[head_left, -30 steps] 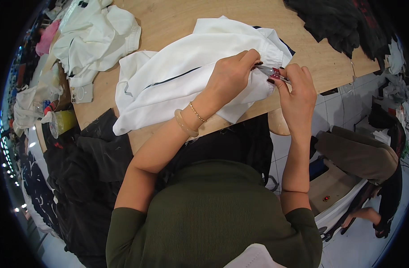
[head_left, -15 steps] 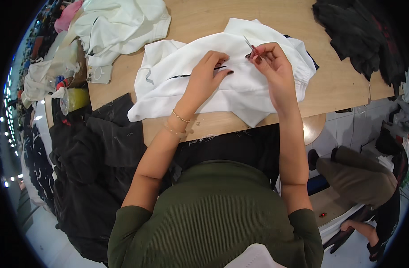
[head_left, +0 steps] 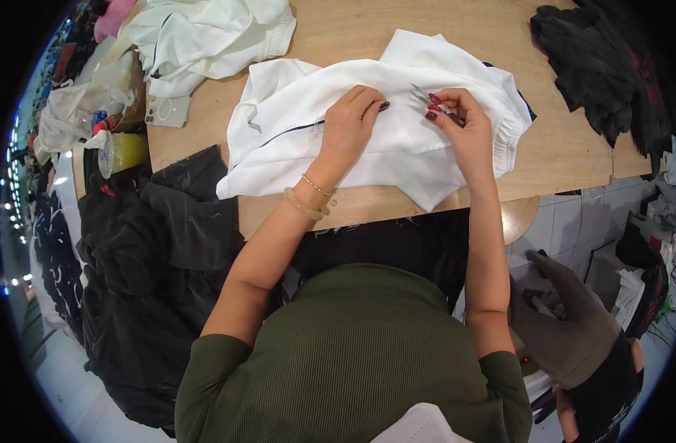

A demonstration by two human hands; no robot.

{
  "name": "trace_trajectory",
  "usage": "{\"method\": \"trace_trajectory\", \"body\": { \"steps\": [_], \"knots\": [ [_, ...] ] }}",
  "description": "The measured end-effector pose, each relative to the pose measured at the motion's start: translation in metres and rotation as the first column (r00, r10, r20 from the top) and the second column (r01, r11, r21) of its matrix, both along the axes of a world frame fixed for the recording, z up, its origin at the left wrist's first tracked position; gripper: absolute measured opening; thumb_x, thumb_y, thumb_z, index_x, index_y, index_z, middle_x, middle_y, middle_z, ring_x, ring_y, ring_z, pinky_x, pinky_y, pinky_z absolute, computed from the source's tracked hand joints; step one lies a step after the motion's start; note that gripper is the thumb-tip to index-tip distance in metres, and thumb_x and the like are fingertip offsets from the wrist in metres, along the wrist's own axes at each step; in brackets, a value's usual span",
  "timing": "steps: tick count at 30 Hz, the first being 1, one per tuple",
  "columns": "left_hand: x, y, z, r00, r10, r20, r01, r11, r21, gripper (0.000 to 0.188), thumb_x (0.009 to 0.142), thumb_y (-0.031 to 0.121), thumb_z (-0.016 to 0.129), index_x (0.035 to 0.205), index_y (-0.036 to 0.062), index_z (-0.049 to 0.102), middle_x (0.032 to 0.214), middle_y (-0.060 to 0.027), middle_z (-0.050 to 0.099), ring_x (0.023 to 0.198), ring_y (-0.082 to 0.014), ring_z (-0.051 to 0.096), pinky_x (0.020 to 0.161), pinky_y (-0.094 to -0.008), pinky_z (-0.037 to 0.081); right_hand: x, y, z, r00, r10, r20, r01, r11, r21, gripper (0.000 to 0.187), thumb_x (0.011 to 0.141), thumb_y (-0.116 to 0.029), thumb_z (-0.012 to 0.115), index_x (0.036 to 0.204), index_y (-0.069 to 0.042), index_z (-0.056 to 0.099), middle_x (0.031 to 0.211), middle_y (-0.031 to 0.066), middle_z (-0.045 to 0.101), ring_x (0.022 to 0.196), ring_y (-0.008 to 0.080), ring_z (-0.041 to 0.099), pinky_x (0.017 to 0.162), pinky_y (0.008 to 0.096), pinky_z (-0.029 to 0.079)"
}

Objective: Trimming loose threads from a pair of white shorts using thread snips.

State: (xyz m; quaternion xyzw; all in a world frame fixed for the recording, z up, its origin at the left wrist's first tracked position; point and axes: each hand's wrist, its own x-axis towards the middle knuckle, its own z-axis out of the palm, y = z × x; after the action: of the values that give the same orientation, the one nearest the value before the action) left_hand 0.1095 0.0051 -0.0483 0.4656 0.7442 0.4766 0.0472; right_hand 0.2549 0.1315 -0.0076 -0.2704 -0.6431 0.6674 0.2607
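A white garment (head_left: 397, 81) with a dark piping line (head_left: 294, 131) and a gathered elastic edge at its right lies spread on the table before me. My left hand (head_left: 350, 127) rests on it with thumb and fingertips pinched together on the cloth, at the right end of the visible piping. Just to the right, my right hand (head_left: 463, 124) grips small scissors (head_left: 432, 102) with red handles; their pointed metal blades aim up and left over the cloth. The exact hold of the fingers on the handles is partly hidden.
More white garments (head_left: 212, 37) lie at the back left, beside a phone (head_left: 168, 111) and a yellow tub (head_left: 128, 153). Dark cloth (head_left: 142, 266) hangs at the left, and another dark pile (head_left: 585, 66) sits far right. A person (head_left: 574, 332) is low at the right.
My left hand's thumb and fingers have closed together on the cloth. The scissors have come lower and slightly right. The person at the right has shifted and bent differently.
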Motion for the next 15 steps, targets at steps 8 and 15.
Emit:
{"method": "trace_trajectory", "body": {
  "steps": [8, 15],
  "knots": [
    [0.003, 0.006, 0.011, 1.0, -0.001, 0.005, 0.001, 1.0, -0.015, 0.005, 0.085, 0.008, 0.059, 0.086, 0.004, 0.062, 0.077, -0.0104, 0.064, 0.066, -0.0279, 0.06, 0.059, -0.0352, 0.047, -0.007, -0.016, 0.027, 0.913, -0.207, 0.352, -0.137, 0.657, 0.742, 0.013, 0.076, -0.009, 0.066, 0.087, -0.005, 0.059, 0.083, 0.0037, 0.059, 0.08, 0.0251, 0.055, 0.067, 0.0358, 0.045],
    [0.002, 0.006, 0.012, 1.0, -0.006, 0.026, 0.007, 1.0, -0.018, 0.005, 0.086, 0.009, 0.059, 0.086, 0.0055, 0.061, 0.076, -0.0094, 0.064, 0.066, -0.027, 0.06, 0.058, -0.0354, 0.047, -0.014, -0.016, 0.026, 0.887, -0.203, 0.415, -0.235, 0.575, 0.784, 0.012, 0.076, -0.01, 0.067, 0.084, -0.006, 0.059, 0.084, 0.0035, 0.059, 0.08, 0.0244, 0.055, 0.068, 0.0358, 0.046]
  ]
}}
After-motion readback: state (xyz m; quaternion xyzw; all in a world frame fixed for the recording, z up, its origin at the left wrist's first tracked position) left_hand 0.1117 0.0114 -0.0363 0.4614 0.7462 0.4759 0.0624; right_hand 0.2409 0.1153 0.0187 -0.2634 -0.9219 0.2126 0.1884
